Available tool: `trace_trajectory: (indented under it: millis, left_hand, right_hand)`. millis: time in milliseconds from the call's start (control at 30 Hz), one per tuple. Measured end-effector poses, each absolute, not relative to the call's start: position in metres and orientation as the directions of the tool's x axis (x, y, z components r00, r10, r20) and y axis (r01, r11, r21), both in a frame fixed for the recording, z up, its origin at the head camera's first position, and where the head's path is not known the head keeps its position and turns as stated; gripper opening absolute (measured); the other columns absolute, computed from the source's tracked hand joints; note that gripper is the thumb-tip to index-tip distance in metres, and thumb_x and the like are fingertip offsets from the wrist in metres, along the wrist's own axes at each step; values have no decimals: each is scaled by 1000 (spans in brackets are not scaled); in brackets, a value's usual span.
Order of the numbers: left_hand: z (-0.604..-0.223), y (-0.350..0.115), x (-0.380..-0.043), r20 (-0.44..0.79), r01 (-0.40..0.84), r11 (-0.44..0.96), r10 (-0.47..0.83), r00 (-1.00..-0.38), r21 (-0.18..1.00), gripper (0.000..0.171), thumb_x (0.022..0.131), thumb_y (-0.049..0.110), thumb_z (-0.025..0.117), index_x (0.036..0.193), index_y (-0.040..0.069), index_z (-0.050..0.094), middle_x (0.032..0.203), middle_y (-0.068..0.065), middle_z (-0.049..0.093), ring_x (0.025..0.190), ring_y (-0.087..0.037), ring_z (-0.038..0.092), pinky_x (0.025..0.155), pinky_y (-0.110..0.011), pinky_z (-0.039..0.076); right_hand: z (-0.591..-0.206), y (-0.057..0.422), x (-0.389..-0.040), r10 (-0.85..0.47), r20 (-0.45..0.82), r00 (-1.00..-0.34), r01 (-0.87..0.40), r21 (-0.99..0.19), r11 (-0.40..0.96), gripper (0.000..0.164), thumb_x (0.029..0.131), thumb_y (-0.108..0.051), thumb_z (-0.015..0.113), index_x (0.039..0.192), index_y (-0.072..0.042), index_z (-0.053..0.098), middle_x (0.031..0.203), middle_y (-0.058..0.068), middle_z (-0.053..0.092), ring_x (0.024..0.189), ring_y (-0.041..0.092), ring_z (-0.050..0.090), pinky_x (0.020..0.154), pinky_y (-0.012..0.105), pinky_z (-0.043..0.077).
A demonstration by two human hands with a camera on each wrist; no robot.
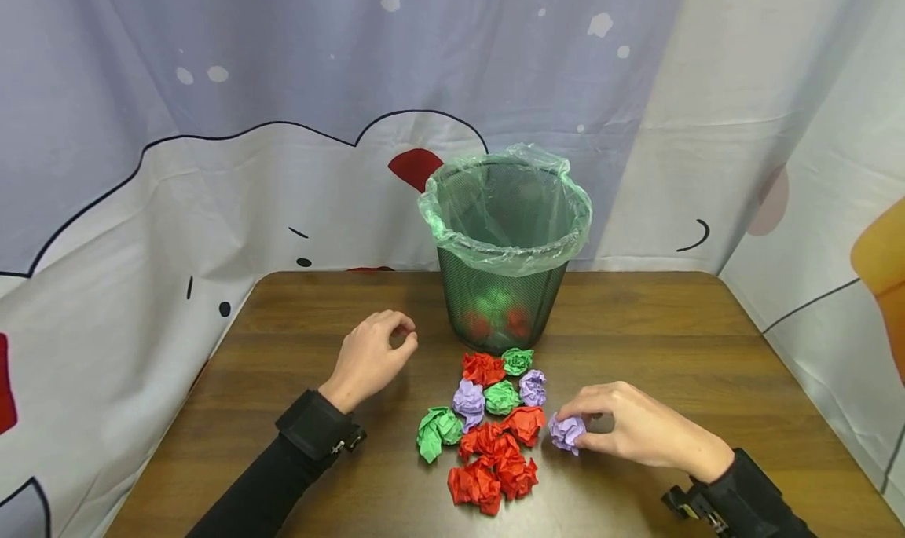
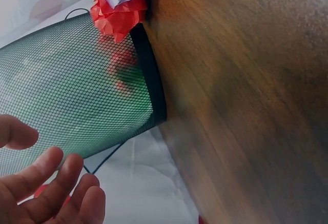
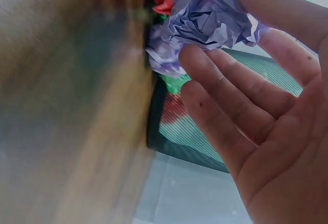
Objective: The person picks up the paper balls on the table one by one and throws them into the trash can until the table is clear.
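My right hand [image 1: 639, 428] pinches a crumpled purple paper ball [image 1: 566, 432] between thumb and fingertips, at the right of a cluster of paper balls. In the right wrist view that purple ball [image 3: 210, 21] shows at the top, with the other fingers spread below it. Out over the table's left half, my left hand [image 1: 371, 361] holds nothing, its fingers loosely bent. Between the hands lie several red balls [image 1: 475, 487], green balls [image 1: 438, 432] and two more purple balls [image 1: 469, 400].
A dark mesh wastebasket [image 1: 555, 302] stands at the table's back, lined with a translucent green bag [image 1: 519, 261]. Red and green balls show through its lower wall. The wooden table [image 1: 318, 467] meets a printed curtain [image 1: 283, 200] behind.
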State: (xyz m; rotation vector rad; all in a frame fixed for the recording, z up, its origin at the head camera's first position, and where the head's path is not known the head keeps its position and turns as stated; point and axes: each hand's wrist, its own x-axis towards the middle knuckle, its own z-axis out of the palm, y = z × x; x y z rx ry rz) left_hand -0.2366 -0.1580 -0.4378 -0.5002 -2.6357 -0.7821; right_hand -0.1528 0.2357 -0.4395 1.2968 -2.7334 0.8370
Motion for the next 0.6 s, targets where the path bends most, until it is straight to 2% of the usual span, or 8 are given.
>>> trace_trajectory:
  millis: [233, 367, 500, 600]
  left_hand:
    - [-441, -159, -233, 410, 414, 792, 230, -883, 448, 8, 90, 24, 66, 94, 18, 71, 91, 3, 68, 86, -16, 62, 72, -36, 51]
    - [-442, -160, -231, 405, 412, 797, 232, -884, 442, 8, 90, 24, 66, 94, 19, 71, 91, 3, 67, 84, -14, 61, 72, -35, 51]
    - [-442, -162, -230, 402, 408, 796, 229, -887, 447, 8, 90, 23, 66, 94, 18, 71, 92, 1, 68, 87, -19, 64, 73, -37, 51]
    - [-443, -163, -229, 391, 403, 796, 229, -892, 452, 8, 91, 24, 66, 94, 18, 71, 92, 2, 68, 88, -21, 65, 73, -37, 51]
  right_hand:
    - [-418, 241, -160, -705, 276, -654, -740, -425, 520, 32, 87, -20, 79, 117, -26, 71, 110, -17, 69, 97, 2, 66, 81, 29, 57]
    - [-400, 245, -164, -686, 270, -676, -725, -410, 553, 33, 87, -18, 79, 118, -27, 71, 111, -17, 68, 98, 2, 66, 81, 29, 57]
    - [-380, 247, -169, -674, 283, -682, -724, -387, 571, 34, 86, -17, 79, 117, -29, 70, 111, -18, 68, 98, 1, 65, 80, 28, 56]
    - [-367, 248, -174, -673, 325, -664, -746, -349, 567, 37, 84, -14, 81, 116, -28, 70, 110, -17, 68, 96, 1, 65, 80, 26, 56]
